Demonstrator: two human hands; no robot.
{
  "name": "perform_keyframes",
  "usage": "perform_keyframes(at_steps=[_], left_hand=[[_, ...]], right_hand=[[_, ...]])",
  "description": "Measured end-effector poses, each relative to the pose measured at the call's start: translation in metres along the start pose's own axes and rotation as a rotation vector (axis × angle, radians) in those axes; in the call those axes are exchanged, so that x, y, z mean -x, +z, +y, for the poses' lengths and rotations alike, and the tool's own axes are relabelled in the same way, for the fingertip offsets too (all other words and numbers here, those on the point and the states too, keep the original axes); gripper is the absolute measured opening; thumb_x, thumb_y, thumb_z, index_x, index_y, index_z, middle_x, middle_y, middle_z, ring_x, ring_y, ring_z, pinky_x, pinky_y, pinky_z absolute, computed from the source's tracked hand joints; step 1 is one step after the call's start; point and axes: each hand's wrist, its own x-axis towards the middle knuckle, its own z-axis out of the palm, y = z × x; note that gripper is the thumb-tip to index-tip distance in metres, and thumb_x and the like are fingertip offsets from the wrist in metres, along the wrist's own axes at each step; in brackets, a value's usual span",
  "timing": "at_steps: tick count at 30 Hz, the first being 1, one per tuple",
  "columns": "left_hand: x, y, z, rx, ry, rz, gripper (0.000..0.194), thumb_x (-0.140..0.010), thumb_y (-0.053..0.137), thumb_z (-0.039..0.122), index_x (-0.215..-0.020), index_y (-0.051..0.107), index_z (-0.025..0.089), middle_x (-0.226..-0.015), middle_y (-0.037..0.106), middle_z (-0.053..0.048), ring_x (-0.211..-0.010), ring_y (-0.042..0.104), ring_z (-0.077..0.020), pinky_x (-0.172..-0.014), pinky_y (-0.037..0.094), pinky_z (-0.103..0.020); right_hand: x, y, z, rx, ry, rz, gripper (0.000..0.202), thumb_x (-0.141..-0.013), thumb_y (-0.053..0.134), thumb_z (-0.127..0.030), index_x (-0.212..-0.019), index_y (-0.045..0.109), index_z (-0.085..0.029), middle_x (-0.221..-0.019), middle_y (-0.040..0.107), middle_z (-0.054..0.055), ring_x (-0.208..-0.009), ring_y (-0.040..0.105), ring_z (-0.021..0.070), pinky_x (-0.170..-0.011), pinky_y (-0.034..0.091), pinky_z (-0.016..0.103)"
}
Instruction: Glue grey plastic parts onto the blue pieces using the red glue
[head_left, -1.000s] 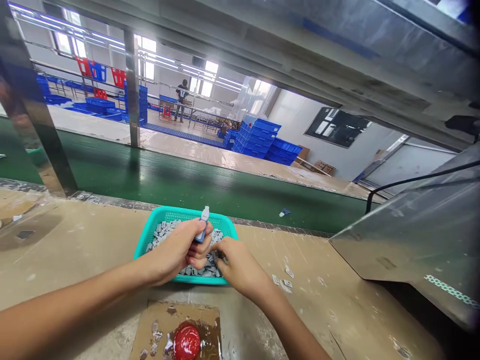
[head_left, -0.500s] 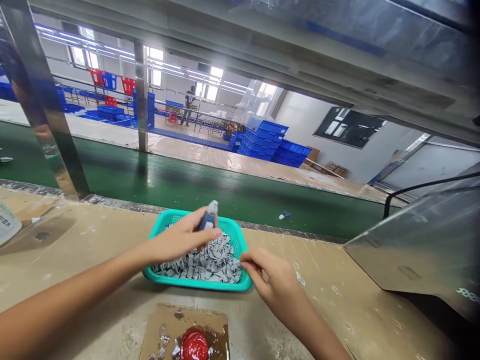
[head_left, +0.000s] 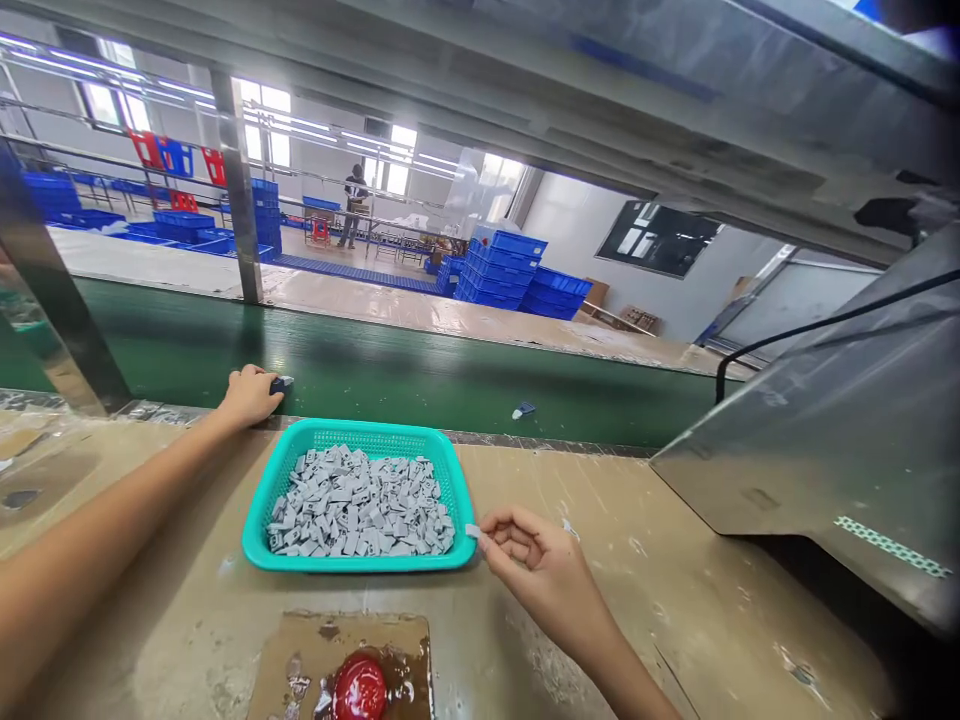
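Observation:
Over the near edge of the green belt, my left hand (head_left: 252, 396) is closed on a small dark blue piece with a pale tip (head_left: 282, 383). My right hand (head_left: 536, 555) pinches a small grey part (head_left: 472, 531) at the right rim of a teal basket (head_left: 360, 565). Many loose grey parts (head_left: 360, 505) fill the basket's bottom. Another dark blue piece with a white tip (head_left: 523, 410) lies on the belt, right of the basket.
A glossy red round object (head_left: 360, 688) sits on a wet brown board (head_left: 281, 645) in front of the basket. A metal post (head_left: 67, 320) stands left, a metal housing (head_left: 795, 440) right. Across the belt (head_left: 420, 370), a person (head_left: 353, 205) stands far off near blue crates (head_left: 501, 268).
My left hand has moved from above the basket forward and left to the belt, taking the dark blue piece along. My right hand still pinches a grey part by the rim. The view has shifted.

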Motion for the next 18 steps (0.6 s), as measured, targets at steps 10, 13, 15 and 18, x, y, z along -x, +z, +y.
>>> perform_keyframes(at_steps=[10,13,15,18], left_hand=[[0.014,0.002,-0.015,0.086,-0.117,0.208,0.051,-0.074,0.043,0.031,-0.122,0.044,0.013,-0.113,0.048,-0.016,-0.109,0.043,-0.0302,-0.090,0.037,-0.041],[0.022,0.002,-0.011,0.134,-0.084,0.366,0.054,-0.073,0.047,0.032,-0.124,0.041,0.018,-0.123,0.037,-0.016,-0.113,0.037,-0.0343,-0.092,0.034,-0.047],[0.024,0.003,-0.010,0.170,-0.003,0.395,0.052,-0.072,0.047,0.027,-0.123,0.042,0.018,-0.122,0.037,-0.015,-0.114,0.037,-0.0318,-0.095,0.033,-0.044],[0.023,0.004,-0.011,0.244,0.051,0.379,0.052,-0.070,0.048,0.020,-0.121,0.043,0.016,-0.117,0.039,-0.013,-0.112,0.040,-0.0271,-0.099,0.031,-0.037]], right_hand=[[0.001,-0.006,-0.007,0.213,-0.149,-0.006,0.010,-0.077,0.047,-0.018,-0.075,0.057,-0.018,-0.076,0.059,0.003,-0.064,0.055,0.0135,-0.060,0.047,0.024],[0.013,-0.007,-0.013,0.276,-0.205,-0.002,0.011,-0.076,0.048,-0.015,-0.076,0.058,-0.019,-0.072,0.057,0.002,-0.062,0.052,0.0134,-0.057,0.045,0.024],[0.028,-0.004,-0.015,0.275,-0.227,-0.075,0.012,-0.076,0.049,-0.013,-0.079,0.059,-0.020,-0.072,0.058,0.002,-0.062,0.053,0.0131,-0.057,0.045,0.023],[0.051,0.009,-0.011,0.227,-0.306,-0.196,0.016,-0.075,0.051,-0.009,-0.081,0.061,-0.020,-0.073,0.062,0.002,-0.068,0.055,0.0136,-0.060,0.046,0.023]])
